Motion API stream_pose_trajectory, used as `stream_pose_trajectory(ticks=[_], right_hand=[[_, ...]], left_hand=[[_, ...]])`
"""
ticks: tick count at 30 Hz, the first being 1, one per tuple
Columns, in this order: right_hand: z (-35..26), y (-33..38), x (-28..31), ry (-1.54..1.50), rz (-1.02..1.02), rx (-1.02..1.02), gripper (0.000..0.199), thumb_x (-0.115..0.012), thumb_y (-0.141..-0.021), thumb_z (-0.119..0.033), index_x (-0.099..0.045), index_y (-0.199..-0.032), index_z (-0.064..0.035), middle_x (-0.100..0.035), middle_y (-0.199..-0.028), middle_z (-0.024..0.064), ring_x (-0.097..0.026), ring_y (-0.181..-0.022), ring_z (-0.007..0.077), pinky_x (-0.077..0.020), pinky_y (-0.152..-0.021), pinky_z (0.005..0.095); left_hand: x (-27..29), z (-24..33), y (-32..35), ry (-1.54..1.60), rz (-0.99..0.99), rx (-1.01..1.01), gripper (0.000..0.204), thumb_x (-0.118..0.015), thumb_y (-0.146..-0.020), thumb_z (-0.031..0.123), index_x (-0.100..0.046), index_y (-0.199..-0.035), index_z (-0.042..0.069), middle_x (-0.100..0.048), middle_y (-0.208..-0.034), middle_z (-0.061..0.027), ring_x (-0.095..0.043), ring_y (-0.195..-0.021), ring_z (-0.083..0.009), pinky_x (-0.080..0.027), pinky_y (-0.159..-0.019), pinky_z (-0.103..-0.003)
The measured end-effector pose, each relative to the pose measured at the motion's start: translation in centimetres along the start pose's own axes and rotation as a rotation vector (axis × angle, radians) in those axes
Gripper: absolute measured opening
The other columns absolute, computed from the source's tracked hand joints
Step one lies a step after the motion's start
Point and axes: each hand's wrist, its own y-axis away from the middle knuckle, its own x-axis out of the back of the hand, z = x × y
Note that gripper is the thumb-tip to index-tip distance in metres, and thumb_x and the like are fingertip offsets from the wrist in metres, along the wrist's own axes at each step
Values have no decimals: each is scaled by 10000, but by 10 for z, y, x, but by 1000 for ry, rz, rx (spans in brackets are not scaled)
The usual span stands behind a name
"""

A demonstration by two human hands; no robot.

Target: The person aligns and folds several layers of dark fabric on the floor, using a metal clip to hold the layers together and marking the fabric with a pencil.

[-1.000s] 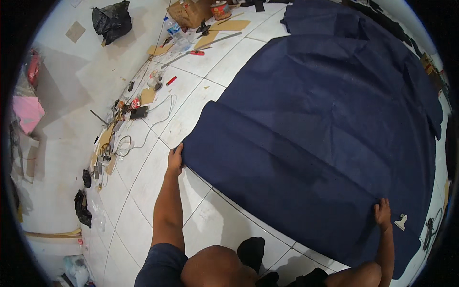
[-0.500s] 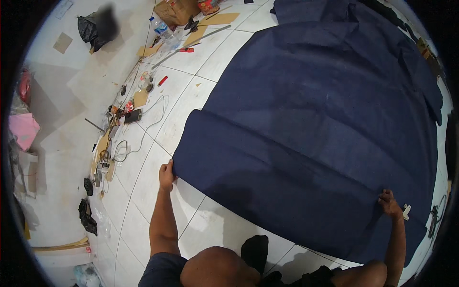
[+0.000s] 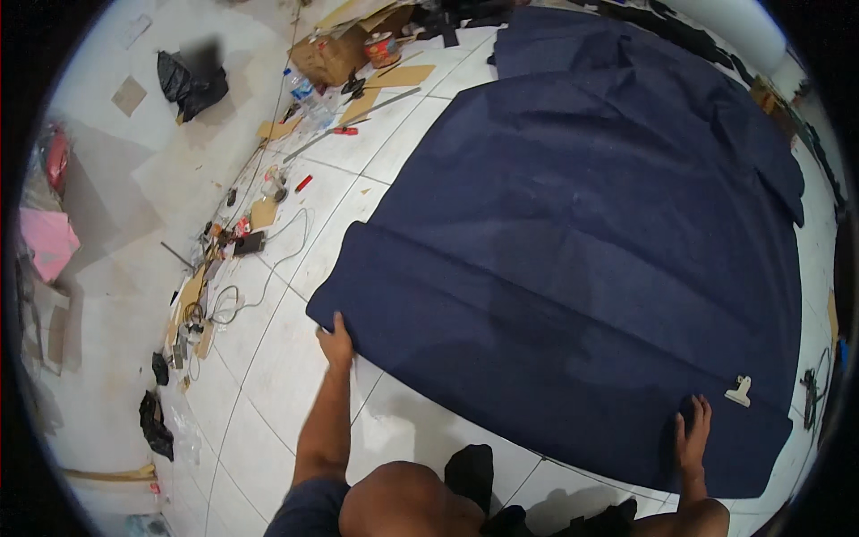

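Note:
A large sheet of dark blue fabric [image 3: 537, 215] spreads over the tiled floor, its near part lying as a folded-over band. At the near left edge, close to the corner, my left hand [image 3: 336, 344] grips the fabric, thumb on top and the other fingers partly hidden beneath. My right hand [image 3: 693, 437] rests on the band toward the right, fingers stretched out and holding nothing. Just beyond it, a pale metal clip [image 3: 739, 391] sits on the fabric near the fold.
White floor tiles [image 3: 407, 407] show below and left of the fabric. Along the left wall are a phone [image 3: 250, 243], a cable [image 3: 284, 259], a red lighter [image 3: 304, 183], a plastic bottle [image 3: 301, 88] and a cardboard box [image 3: 333, 57]. Dark scissors [image 3: 810, 394] lie at far right.
My left hand has shifted right along the near edge. My right hand has moved nearer and left, from bent fingers to stretched ones, and the clip now shows fully.

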Motion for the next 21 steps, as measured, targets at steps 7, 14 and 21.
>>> stream_pose_trajectory(ticks=[7, 14, 21], right_hand=[[220, 184, -19, -501, 543, -1037, 464, -557, -918, -352, -502, -1185, 24, -544, -852, 143, -493, -650, 255, -430, -597, 381], [142, 161, -6, -1074, 266, -1275, 704, -681, -783, -526, -459, -1262, -62, -548, -849, 41, -497, -545, 123, -417, -494, 270], [64, 139, 17, -58, 434, -371, 614, -761, -691, -283, -537, -1200, -21, -520, -1210, 214, -518, -1087, 360, -404, -922, 461]], left_hand=[[-8, -5, 170, 415, -684, 543, 504, -617, -867, 445, -514, -1093, 6, -540, -870, -94, -566, -686, -201, -517, -648, -378], [-13, -25, 101, 541, -664, 457, 383, -549, -886, 228, -569, -1121, -74, -591, -1157, -161, -581, -1023, -277, -494, -830, -393], [-21, 48, 208, -587, -343, -1036, 711, -598, -877, 374, -324, -1381, -45, -338, -1415, -279, -325, -1309, -408, -229, -1085, -518]])
